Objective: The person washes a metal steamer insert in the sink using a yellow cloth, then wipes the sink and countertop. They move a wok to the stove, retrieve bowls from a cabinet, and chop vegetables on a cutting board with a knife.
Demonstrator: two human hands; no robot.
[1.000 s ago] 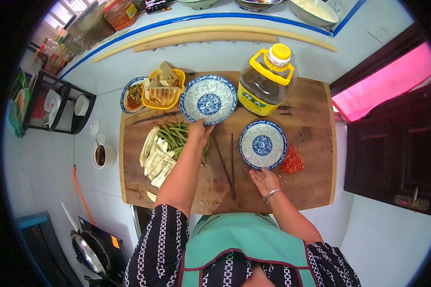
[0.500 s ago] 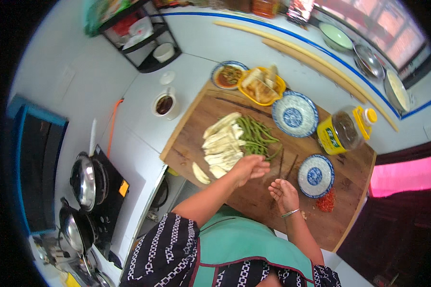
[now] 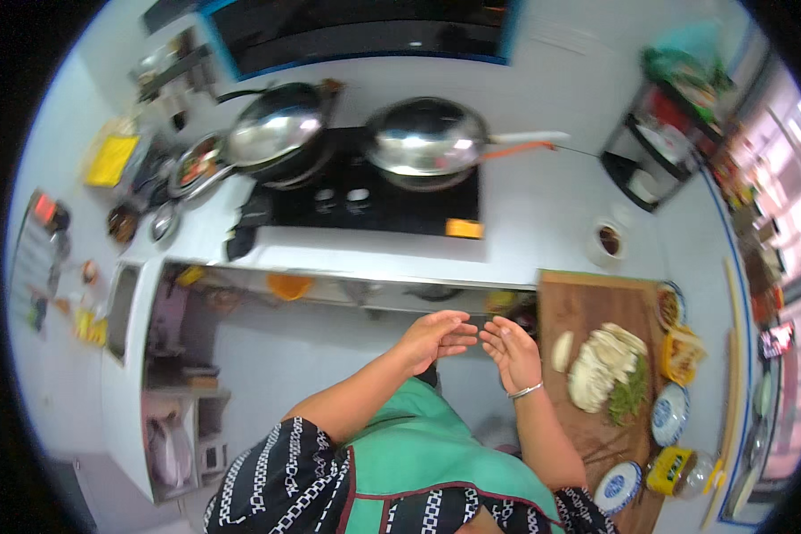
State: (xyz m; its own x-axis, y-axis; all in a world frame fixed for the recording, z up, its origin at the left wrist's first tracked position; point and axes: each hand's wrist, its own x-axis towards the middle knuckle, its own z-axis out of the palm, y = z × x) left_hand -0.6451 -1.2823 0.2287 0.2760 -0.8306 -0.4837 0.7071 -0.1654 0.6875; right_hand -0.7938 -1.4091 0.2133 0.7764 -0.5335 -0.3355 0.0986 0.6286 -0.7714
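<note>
My left hand (image 3: 438, 340) is held in the air in front of the counter, its fingers stretched out and nothing in it. Close beside it, my right hand (image 3: 512, 351), with a bracelet at the wrist, is likewise empty and has its fingers extended. The two sets of fingertips almost meet. To the right of the hands lies a wooden cutting board (image 3: 561, 307). On it are pale peeled vegetable strips (image 3: 596, 374), a bunch of green beans (image 3: 630, 396) and one separate pale piece (image 3: 562, 351).
Ahead, a black cooktop (image 3: 409, 214) carries a domed lidded wok (image 3: 427, 142) and a second lidded pan (image 3: 280, 129). A white cup of dark sauce (image 3: 607, 240) stands beyond the board. Patterned plates (image 3: 670, 414) and an oil bottle (image 3: 676, 472) are at right; open shelves (image 3: 187, 383) at lower left.
My view has swung left from the board to the cooktop. Both hands have moved away from over the board to in front of the counter, still empty.
</note>
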